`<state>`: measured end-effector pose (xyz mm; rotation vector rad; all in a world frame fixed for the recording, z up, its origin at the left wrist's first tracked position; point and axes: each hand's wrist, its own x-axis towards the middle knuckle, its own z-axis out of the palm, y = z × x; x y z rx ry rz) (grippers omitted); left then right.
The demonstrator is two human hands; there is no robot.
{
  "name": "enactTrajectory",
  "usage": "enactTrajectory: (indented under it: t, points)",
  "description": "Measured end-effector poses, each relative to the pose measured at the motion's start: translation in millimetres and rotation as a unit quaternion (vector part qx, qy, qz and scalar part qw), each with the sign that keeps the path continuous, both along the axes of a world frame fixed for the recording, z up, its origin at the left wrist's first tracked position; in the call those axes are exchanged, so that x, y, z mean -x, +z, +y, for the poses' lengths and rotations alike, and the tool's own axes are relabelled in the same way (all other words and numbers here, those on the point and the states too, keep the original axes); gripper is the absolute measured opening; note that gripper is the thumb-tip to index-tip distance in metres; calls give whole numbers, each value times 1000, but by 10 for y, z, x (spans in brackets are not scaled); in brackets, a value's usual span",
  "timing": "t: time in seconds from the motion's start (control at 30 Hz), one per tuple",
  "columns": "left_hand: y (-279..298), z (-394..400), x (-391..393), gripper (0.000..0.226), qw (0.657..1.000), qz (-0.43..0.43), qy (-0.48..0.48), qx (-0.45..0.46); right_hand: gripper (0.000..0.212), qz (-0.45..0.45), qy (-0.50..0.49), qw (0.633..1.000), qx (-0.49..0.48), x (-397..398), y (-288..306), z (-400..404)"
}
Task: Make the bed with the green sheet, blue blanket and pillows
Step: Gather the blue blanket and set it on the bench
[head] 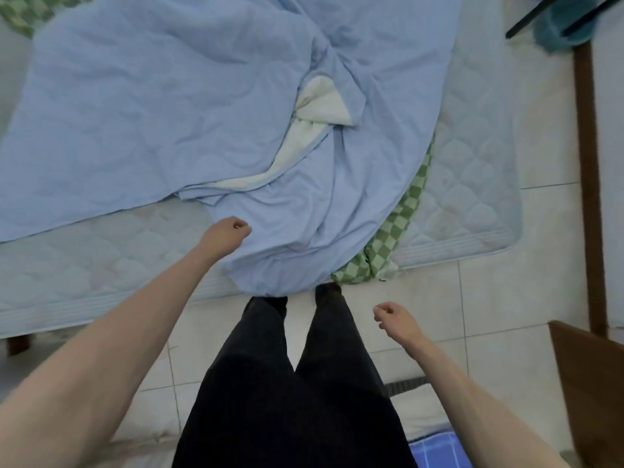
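Observation:
The blue blanket (162, 106) lies crumpled across the bare quilted mattress (101, 271), and one fold hangs over the near edge by my legs. A white cloth (320, 106) shows through a gap in it. The green checked sheet (398, 228) peeks out from under the blanket at the right, with another bit at the far left corner (20, 11). My left hand (229, 231) is curled into a fist right at the blanket's near edge, with no cloth visible in it. Over the floor tiles, my right hand (391, 319) hangs loosely curled and holds nothing.
I stand on a white tiled floor (489, 298) against the mattress side. A wooden bed rail (587, 163) runs along the right and brown wooden furniture (591, 383) sits at lower right. A blue checked cloth (432, 447) lies by my right leg. A teal object (560, 25) sits at top right.

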<state>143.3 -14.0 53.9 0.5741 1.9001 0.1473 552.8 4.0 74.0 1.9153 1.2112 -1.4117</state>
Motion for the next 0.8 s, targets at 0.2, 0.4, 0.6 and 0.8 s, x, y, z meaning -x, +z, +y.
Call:
enactTrajectory:
  t: [0.2,0.4,0.6,0.8]
  points:
    - [-930,1105,85,65,998,29,35,-49,43,-20,-115,993,4,251,-986,775]
    - [-2264,1530,188,133,981,191,-24,26,95,78,-377,917,-100,793,-2118,1986]
    - [-2742,1427,521,72,961,274,-18,-21,35,89,-178,954,-226,1357,-2516,2523]
    - [-1826,1536,560,39,936,276,146,-164,18,135,-110,945,-276,1684,-1940,2275]
